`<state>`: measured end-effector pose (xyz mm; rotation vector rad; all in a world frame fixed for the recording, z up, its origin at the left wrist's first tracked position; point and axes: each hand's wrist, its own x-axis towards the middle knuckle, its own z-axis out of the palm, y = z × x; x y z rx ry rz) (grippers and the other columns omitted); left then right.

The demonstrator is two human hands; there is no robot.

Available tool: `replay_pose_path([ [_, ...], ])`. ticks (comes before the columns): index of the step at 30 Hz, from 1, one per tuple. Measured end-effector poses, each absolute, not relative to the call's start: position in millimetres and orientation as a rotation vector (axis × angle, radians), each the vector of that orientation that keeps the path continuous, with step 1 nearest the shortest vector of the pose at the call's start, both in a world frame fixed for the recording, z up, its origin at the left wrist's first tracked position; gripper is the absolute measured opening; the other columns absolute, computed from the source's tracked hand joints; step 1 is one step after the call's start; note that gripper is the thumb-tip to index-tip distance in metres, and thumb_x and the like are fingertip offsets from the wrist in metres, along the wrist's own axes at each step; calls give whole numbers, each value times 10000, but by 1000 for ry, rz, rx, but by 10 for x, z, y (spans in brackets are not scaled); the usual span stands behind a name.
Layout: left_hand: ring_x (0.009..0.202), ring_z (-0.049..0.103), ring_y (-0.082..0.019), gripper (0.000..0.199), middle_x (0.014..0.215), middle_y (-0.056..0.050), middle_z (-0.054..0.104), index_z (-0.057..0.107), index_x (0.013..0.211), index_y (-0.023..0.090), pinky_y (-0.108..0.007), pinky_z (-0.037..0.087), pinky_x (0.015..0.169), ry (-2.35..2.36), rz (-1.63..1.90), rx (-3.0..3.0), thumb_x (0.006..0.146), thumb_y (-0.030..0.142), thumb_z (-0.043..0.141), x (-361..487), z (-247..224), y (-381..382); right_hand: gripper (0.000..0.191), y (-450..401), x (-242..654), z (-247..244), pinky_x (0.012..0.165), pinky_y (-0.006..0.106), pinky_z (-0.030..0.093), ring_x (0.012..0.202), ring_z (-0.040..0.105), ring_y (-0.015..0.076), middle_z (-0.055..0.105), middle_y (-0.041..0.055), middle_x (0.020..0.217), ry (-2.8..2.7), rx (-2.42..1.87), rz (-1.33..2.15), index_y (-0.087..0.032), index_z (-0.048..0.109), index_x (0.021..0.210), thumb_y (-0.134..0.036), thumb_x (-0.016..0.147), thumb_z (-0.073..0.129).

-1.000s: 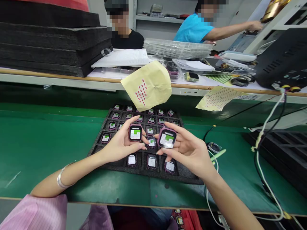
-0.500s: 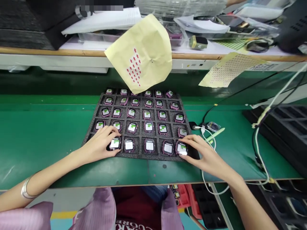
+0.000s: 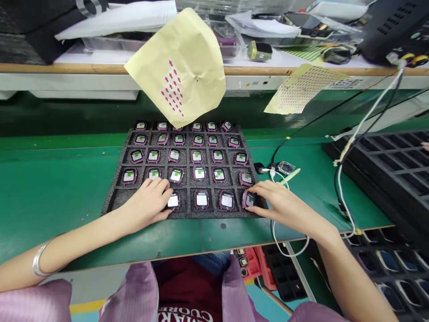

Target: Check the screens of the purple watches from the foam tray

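Observation:
A black foam tray (image 3: 115, 199) lies on the green belt, its pockets filled with several pink smartwatches with lit screens. My left hand (image 3: 147, 205) lies palm down over the front row's second pocket, fingers curled. Whatever is under it is hidden. Its fingertips reach the neighbouring smartwatch (image 3: 173, 201). My right hand (image 3: 284, 206) rests at the tray's front right corner. Its thumb and fingers are closed around the corner smartwatch (image 3: 249, 199), which sits in its pocket.
A yellow sticker sheet (image 3: 182, 67) with red dots hangs over the tray's back edge; another sheet (image 3: 301, 87) hangs to its right. White and black cables (image 3: 345, 179) and a green pen (image 3: 291, 175) lie right of the tray. Black trays (image 3: 385, 165) stand at right.
One second ago each hand held a smartwatch up over the tray. Both hands have come down to the front row and set the watches into pockets. The camera has tilted down.

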<state>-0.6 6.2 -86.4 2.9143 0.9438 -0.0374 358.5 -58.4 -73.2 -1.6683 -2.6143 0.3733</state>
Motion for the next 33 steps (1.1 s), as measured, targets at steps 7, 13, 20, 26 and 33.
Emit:
replay_pose_path([
  [7, 927, 559, -320, 205, 963, -148, 584, 607, 896, 110, -427, 470, 791, 913, -201, 2957, 788, 274, 667, 137, -830, 156, 307, -602, 3232, -675, 861, 449, 464, 1051, 547, 323, 574, 161, 1158, -2663, -1524, 227, -122, 594, 1188, -267, 917, 597],
  [13, 975, 594, -296, 266, 1083, -132, 596, 598, 1002, 145, -441, 524, 832, 911, 235, 2567, 748, 209, 642, 98, -873, 182, 305, -469, 2965, -775, 776, 464, 489, 921, 585, 335, 619, 138, 968, -2715, -1581, 166, -107, 657, 1047, -297, 820, 733],
  [20, 813, 679, -192, 453, 1008, -80, 689, 611, 1098, 165, -352, 573, 800, 756, 765, 1487, 689, 246, 789, 192, -650, 242, 326, -376, 3045, -653, 846, 447, 530, 976, 622, 292, 645, 104, 1049, -2209, -1424, 652, -193, 652, 1120, -271, 808, 707],
  [26, 938, 656, -193, 477, 1021, -69, 706, 636, 1044, 183, -285, 522, 814, 582, 967, 1105, 607, 73, 790, 325, -237, 342, 452, -115, 2872, -104, 782, 437, 580, 917, 670, 287, 627, 65, 1129, -1407, -975, 942, -276, 662, 1141, -394, 729, 807],
  [33, 787, 616, -127, 443, 999, -61, 718, 563, 1083, 204, -216, 455, 656, 575, 934, 946, 677, 38, 626, 296, -218, 380, 467, 81, 2397, 31, 402, 226, 493, 603, 625, 151, 658, 54, 1028, -1208, -964, 1186, -252, 534, 1090, -195, 707, 794],
])
